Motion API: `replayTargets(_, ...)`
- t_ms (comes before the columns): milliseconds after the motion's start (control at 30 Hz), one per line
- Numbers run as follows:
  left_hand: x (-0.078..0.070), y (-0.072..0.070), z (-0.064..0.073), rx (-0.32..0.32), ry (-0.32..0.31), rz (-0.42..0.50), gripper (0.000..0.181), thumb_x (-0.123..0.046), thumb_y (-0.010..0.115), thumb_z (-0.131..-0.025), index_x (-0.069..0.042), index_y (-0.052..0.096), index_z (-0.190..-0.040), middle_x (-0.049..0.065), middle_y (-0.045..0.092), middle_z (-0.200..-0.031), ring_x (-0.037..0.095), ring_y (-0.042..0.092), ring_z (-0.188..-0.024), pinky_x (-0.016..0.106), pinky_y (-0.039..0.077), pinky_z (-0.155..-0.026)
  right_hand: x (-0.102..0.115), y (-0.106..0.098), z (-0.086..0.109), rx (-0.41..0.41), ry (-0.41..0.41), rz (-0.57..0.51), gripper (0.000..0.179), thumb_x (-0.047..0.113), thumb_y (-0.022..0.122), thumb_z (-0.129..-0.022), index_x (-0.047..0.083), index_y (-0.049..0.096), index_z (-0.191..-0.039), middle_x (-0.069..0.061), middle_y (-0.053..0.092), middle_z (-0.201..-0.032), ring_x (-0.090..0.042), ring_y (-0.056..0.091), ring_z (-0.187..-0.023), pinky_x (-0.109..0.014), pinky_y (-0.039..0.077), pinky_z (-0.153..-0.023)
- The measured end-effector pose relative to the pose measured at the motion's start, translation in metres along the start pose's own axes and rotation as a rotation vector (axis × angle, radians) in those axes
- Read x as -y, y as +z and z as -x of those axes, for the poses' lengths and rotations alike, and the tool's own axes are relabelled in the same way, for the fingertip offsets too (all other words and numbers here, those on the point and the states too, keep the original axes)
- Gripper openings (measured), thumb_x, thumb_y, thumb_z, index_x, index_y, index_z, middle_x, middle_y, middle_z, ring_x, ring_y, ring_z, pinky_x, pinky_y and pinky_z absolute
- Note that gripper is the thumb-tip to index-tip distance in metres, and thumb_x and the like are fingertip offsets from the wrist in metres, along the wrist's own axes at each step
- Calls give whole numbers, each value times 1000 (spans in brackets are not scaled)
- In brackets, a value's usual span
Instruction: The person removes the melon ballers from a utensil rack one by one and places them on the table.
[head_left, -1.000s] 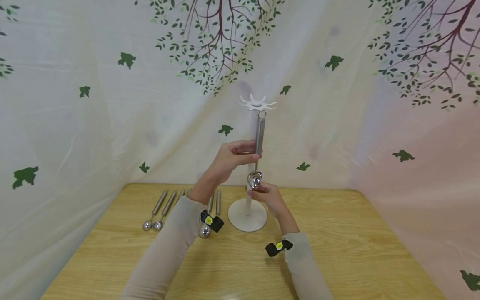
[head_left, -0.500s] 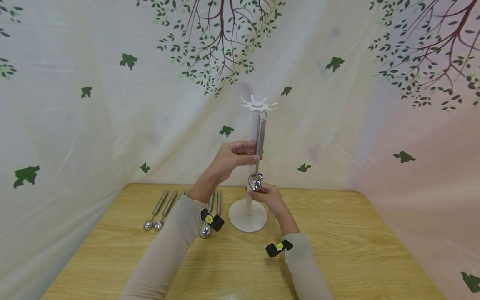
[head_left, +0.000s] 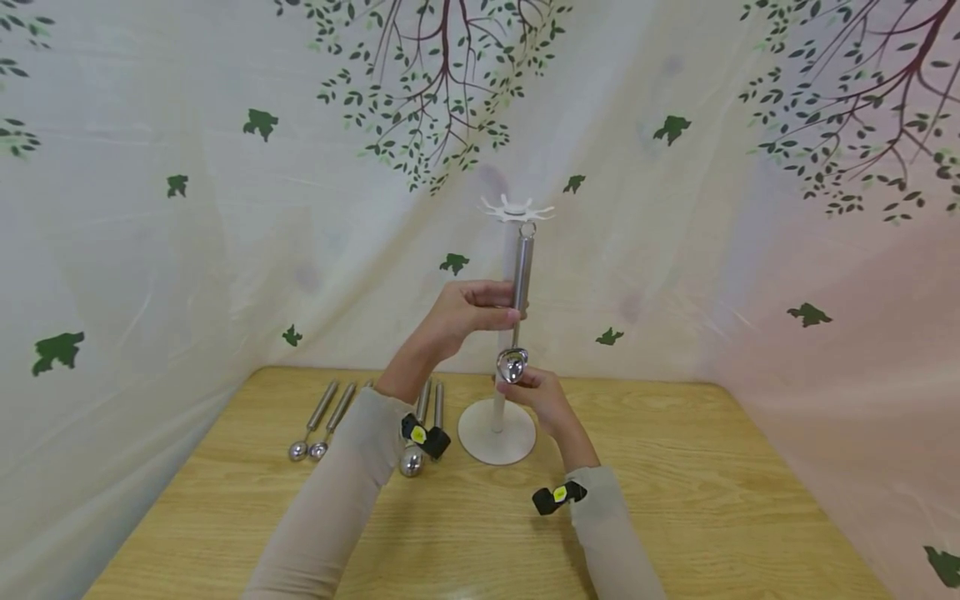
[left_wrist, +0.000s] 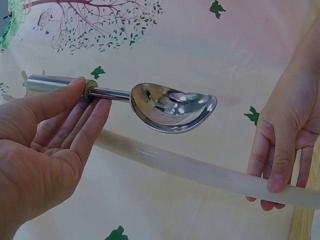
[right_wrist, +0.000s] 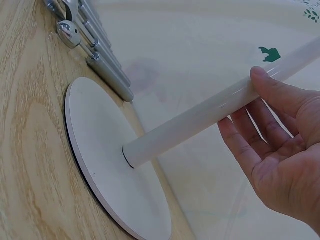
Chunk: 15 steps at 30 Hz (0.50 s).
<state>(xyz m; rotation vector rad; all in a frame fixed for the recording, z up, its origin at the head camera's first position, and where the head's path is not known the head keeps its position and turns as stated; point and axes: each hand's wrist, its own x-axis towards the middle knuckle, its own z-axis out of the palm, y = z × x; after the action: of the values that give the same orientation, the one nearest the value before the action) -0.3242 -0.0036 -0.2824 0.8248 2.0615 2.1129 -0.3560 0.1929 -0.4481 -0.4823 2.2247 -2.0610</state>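
Note:
My left hand [head_left: 465,317] pinches a shiny steel ice cream scoop [left_wrist: 172,107] at the lower end of its handle, thumb on one side and fingers on the other. The scoop is upright in the head view, bowl down, with the ring [head_left: 527,228] at its top right under the hooked white crown [head_left: 516,210] of a stand. Lower down, my right hand [head_left: 543,402] holds the stand's white pole [right_wrist: 200,119] between thumb and fingers. The pole rises from a round white base [head_left: 480,442] on the table.
Several steel scoops [head_left: 322,406] lie in a row on the wooden table [head_left: 675,500], left of the base, partly hidden by my left forearm. Behind the table hangs a pale cloth [head_left: 360,267] printed with branches and green leaves.
The scoop's top has shifted very slightly to the right and its bowl has turned a little. Both hands keep their holds, and the whole view drifts slightly.

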Motion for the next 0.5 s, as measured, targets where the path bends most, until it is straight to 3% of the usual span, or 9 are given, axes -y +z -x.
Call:
replayTargets(300, -7, 2, 0, -6, 21, -7, 37, 2, 74, -90, 3, 67, -126, 6, 79, -104, 15, 76, -93, 39, 60, -97, 0, -1, 1, 1, -4, -14, 33, 8, 72, -95, -5, 67, -125, -31, 61, -135, -15, 70, -110, -37, 57, -102)
replayTargets(500, -11, 1, 2, 11, 28, -26, 37, 0, 75, -89, 1, 68, -126, 7, 79, -106, 18, 76, -96, 39, 59, -97, 0, -1, 1, 4, -7, -1, 36, 11, 73, -95, -4, 66, -127, -26, 65, -133, -15, 69, -110, -38, 57, -102)
